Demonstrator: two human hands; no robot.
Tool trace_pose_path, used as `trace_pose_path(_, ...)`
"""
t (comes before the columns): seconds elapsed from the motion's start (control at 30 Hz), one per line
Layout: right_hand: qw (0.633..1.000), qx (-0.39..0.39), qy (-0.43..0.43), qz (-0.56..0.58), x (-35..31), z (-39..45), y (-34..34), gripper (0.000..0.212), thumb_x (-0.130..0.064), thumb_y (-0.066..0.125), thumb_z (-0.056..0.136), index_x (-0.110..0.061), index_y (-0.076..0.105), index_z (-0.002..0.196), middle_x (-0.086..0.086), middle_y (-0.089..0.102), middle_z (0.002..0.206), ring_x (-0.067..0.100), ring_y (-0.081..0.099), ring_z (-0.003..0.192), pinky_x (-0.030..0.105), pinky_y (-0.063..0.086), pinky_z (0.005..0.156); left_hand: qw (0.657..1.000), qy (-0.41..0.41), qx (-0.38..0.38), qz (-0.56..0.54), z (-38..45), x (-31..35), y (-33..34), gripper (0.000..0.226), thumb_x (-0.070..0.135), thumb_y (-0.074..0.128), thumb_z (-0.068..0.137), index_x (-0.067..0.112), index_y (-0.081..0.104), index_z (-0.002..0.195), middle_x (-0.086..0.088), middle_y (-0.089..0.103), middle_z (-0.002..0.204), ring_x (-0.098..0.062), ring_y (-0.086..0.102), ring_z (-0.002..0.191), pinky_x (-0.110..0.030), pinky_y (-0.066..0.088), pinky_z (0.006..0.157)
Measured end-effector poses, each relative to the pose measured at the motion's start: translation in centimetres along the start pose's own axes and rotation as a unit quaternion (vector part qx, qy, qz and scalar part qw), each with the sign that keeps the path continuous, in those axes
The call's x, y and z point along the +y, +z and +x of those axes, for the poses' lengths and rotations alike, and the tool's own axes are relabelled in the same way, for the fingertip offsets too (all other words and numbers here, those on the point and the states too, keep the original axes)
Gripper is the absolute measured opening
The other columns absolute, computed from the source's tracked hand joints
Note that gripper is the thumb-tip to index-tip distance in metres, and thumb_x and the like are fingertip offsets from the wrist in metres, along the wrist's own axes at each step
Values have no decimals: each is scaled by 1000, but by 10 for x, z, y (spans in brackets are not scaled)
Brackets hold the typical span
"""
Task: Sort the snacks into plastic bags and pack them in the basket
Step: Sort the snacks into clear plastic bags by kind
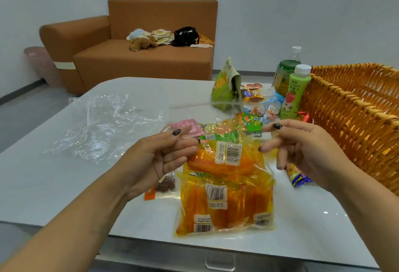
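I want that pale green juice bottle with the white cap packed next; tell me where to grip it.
Grip the pale green juice bottle around its upper body below the cap, coming from above: it stands upright, the woven orange basket beside it, snack packets crowding its base.

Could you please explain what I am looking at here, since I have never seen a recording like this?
There is no machine: a camera worn on a person's head looks forward and down at their two bare hands. The left hand and the right hand pinch the top of a clear plastic bag filled with orange snack packs, which rests on a white table. Another empty plastic bag lies to the left. Behind are loose snacks, a green juice bottle and a wicker basket on the right. An orange sofa stands in the background.
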State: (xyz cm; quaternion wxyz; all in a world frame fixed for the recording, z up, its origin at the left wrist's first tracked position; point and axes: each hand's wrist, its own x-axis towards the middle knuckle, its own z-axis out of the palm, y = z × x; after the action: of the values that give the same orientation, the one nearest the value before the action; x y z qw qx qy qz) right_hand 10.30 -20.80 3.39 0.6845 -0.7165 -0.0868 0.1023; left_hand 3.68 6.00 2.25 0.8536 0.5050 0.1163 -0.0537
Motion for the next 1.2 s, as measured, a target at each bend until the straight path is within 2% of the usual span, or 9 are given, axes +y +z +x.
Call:
trace_pose_path(0.17,981,33,169,89,-14,0,0,64,-47,34,100,4,70,87,18,74,85,15,61,41,15,44,35,997,-53,23,-56,-3,5,7,37,24,51,80,0,79,86,-18,75,87,-22,75,69,-26,60,56)
trace_pose_path(0.27,975,30,204,77,-16,-4,0,58,-51,49,93,2,69,83,19,74,83,23,71,56,19,52,40,993,-79,74,-42,-3,5,11,50,39,54,88,-1,78,74,-16,75,79,-19,72,59,-29,59,54)
trace_pose_path(0.43,981,44,179,65,-19,-8,9,39,-39,72,63,-2,67,73,20,73,78,27,74,68,25,58,53,992,-63,104,-12,-6,4,17,13,14,72,64,1,73,61,-13,70,63,-15,67,47,-32,61,54)
trace_pose_path(0.57,973,67,198,95,-19,-6,11,54,-49,66,78,4,68,85,22,73,81,30,74,73,30,60,57,995,-60,72,-19,-7,4,14,9,3,66,61,1,73,56,-15,71,69,-14,67,50,-34,61,63)
trace_pose_path(0.7,974,60,193,101,-17,-5,13,38,-30,75,65,3,66,84,20,73,75,28,73,67,27,60,54,997,-37,65,-14,-7,3,11,7,1,64,64,-1,67,70,-17,70,73,-11,65,50,-34,62,67)
trace_pose_path(0.83,976,31,185,110,-17,-6,10,32,-3,69,58,4,66,89,22,72,76,26,73,66,26,59,54,998,-28,60,-12,-10,3,8,31,2,64,65,-1,62,96,-12,69,71,-8,62,50,-33,62,68)
trace_pose_path(1.0,979,-21,174,105,-18,-6,1,37,5,62,63,-2,69,99,24,72,93,27,74,75,24,59,53,999,-15,27,-8,-12,2,2,32,-1,60,68,3,64,99,-10,65,70,-9,61,53,-33,61,73)
trace_pose_path(1.13,985,-52,146,76,-15,-4,-3,37,3,62,65,-6,72,99,27,70,102,32,71,90,38,59,74,997,-2,-20,70,-13,5,-5,30,-7,59,70,6,75,91,-13,63,72,-17,65,66,-32,61,72)
trace_pose_path(1.2,989,-61,121,59,-14,-4,-3,37,2,61,65,-7,74,99,28,69,103,35,70,94,42,58,76,991,3,-33,126,-14,8,-7,29,-4,59,70,8,80,86,-12,70,77,-20,69,74,-29,60,72)
